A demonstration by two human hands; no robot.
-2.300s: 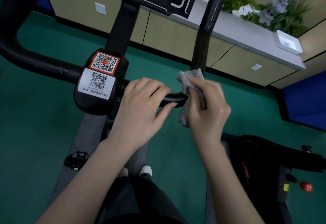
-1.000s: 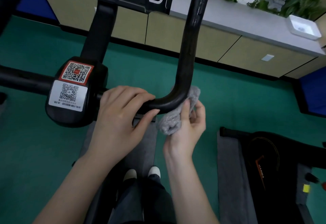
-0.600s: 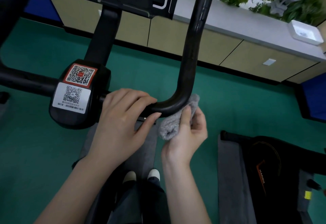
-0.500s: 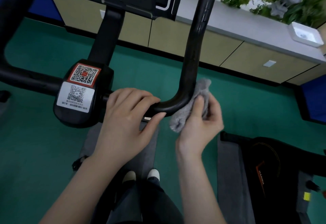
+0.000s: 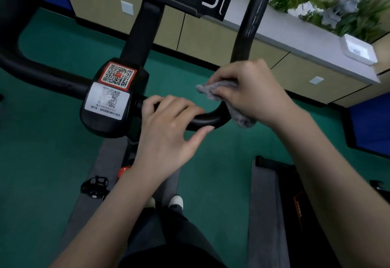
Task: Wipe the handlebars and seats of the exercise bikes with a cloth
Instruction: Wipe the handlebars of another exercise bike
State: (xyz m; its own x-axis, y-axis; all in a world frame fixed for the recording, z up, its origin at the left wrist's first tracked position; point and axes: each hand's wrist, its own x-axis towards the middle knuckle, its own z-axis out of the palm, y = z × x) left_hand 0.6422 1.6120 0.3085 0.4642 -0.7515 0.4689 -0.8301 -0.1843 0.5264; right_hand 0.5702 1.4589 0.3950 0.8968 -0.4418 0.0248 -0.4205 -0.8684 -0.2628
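Right hand (image 5: 251, 91) gripping cloth (image 5: 242, 118) at handlebar (image 5: 251, 24) bend, left hand (image 5: 166, 128) clasping handlebar just beside. Risk of loosely bunched cloth slipping

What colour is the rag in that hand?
Grey. The head view shows the fuzzy grey cloth best, gripped by the right hand against the black handlebar.
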